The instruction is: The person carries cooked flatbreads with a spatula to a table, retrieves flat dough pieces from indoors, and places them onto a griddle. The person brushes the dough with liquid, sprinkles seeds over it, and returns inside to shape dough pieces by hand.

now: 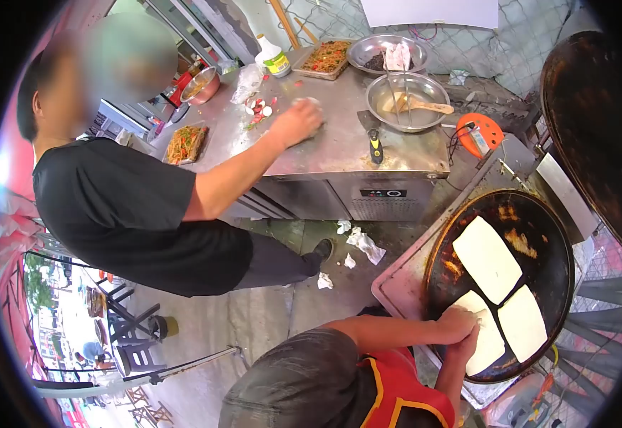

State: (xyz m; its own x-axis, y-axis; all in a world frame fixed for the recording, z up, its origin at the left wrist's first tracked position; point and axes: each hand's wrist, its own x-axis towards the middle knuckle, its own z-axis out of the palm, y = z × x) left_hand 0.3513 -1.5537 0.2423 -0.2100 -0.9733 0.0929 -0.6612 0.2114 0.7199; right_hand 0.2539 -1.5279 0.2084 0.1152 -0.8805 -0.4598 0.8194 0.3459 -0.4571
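Note:
My left hand [455,325] is over the left edge of a pale rectangular flatbread [483,346] in the large round black pan [433,271]. Its fingers are bunched together and appear to grip the sheet's surface. Close against it, at the same edge, is my right hand [466,344]; its fingers are mostly hidden. Two more pale flatbreads share the pan: one [487,258] farther up and another [523,324] on the right. All three lie flat, and browned oil marks show on the bare pan surface.
A co-worker in a black shirt [118,192] reaches across a steel counter [325,153]. On it stand a bowl with a wooden spoon [425,107], a scraper [375,146], a bottle [274,58] and trays of shredded food [326,57]. Crumpled tissues [366,246] litter the floor. A raised round lid [596,128] stands beyond the pan.

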